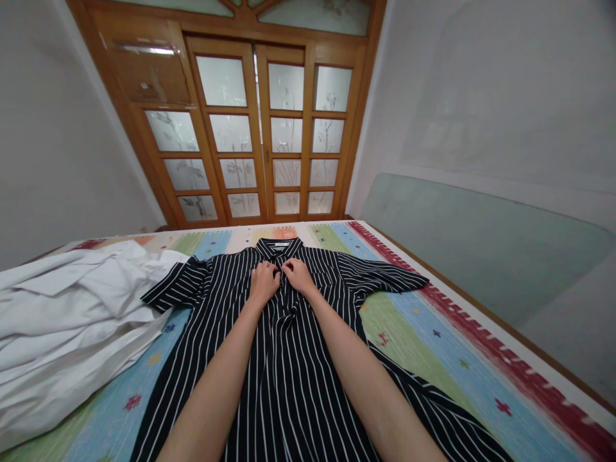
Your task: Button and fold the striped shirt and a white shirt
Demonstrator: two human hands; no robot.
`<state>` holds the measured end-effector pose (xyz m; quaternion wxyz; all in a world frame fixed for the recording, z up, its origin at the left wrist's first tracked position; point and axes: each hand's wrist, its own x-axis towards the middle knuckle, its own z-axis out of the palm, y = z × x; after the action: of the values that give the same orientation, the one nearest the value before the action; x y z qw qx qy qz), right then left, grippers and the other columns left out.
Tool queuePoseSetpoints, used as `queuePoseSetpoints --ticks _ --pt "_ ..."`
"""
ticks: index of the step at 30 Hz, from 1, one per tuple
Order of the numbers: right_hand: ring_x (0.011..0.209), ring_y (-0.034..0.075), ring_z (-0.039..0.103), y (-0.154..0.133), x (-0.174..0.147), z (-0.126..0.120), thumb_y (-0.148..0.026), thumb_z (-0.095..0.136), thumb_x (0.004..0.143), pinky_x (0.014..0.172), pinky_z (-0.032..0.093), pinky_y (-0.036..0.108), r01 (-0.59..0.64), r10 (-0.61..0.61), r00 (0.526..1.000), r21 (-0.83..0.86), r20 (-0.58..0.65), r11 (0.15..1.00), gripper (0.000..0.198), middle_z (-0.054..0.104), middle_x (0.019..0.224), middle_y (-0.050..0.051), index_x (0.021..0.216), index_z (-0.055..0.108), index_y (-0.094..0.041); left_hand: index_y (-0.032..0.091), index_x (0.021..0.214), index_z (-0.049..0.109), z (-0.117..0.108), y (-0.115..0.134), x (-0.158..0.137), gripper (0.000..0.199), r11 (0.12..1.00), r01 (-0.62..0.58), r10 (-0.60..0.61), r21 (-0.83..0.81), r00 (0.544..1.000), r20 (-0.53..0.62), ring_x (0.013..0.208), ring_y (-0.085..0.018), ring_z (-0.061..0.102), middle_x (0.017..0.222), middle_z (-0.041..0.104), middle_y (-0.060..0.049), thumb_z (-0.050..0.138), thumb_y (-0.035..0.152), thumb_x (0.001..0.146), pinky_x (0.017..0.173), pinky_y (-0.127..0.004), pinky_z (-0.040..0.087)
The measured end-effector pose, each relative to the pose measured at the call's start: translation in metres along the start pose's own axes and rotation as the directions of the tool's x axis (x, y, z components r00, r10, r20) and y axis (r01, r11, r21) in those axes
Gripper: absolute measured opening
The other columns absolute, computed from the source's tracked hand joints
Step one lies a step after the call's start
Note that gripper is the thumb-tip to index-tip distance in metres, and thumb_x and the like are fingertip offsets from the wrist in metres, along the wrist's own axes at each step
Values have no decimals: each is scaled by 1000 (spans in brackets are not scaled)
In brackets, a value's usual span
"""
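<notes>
A black shirt with white stripes (231,301) lies spread face up, its collar pointing away from me and its short sleeves out to both sides. My left hand (264,280) and my right hand (297,274) meet at the front opening, just below the collar. Both have their fingers bent and pinched on the shirt's front edges, a small gap apart. Any button between the fingertips is too small to make out. Below the hands the fabric is bunched into a small fold.
A crumpled white garment (86,308) lies to the left, touching the shirt's left sleeve. Underneath is a colourful patterned bed cover (423,346). A pale green panel (471,237) leans along the right wall. Wooden doors with glass panes (260,128) stand beyond the far edge.
</notes>
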<state>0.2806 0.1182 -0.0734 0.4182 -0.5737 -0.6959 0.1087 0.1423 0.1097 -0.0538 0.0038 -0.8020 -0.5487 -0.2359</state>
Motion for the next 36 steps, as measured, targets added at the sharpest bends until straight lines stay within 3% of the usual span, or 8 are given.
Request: queuePoseSetpoints --ticks 8,17,22,27,31,36 --pt "82 17 58 -2 -1 -1 -12 59 82 81 44 29 16 -16 1000 6 4 1000 11 67 84 3 83 68 -18 19 92 60 -1 -1 -2 16 992 -109 110 -63 994 9 99 -25 56 100 64 -9 44 17 91 86 -37 44" --pt "83 18 62 -12 -3 -4 -21 63 82 80 45 28 -12 13 999 -25 49 1000 12 73 85 5 82 74 -17 19 89 60 7 -10 2 16 967 -115 106 -226 993 -52 95 -24 59 94 66 -8 47 9 86 88 -37 47" --pt "90 17 64 -13 -2 -7 -12 59 81 87 44 27 13 -12 998 -25 57 1000 19 75 92 4 87 76 -18 17 109 59 11 -11 2 25 952 -118 101 -283 992 -75 91 -22 62 96 67 -8 51 10 86 85 -36 50" --pt "100 20 61 -18 -5 -8 -12 46 87 95 42 31 -45 52 998 -162 35 986 31 74 100 4 89 76 -19 17 101 69 13 -13 3 27 966 -192 180 -175 980 -83 97 -24 61 98 69 -10 47 10 87 91 -38 49" --pt "128 25 44 -22 -7 -6 -17 44 89 106 34 36 -111 87 992 -332 -87 937 35 59 133 12 112 69 -11 17 101 71 13 -12 4 29 978 -180 172 -109 982 -78 95 -23 60 97 69 -10 46 10 88 91 -37 49" --pt "144 31 23 -17 0 -4 -27 38 94 113 22 45 -191 175 982 -434 -77 881 50 31 155 17 137 50 -4 16 103 71 10 -9 3 28 983 -170 166 -74 985 -49 97 -22 60 98 68 -10 46 11 90 90 -36 48"
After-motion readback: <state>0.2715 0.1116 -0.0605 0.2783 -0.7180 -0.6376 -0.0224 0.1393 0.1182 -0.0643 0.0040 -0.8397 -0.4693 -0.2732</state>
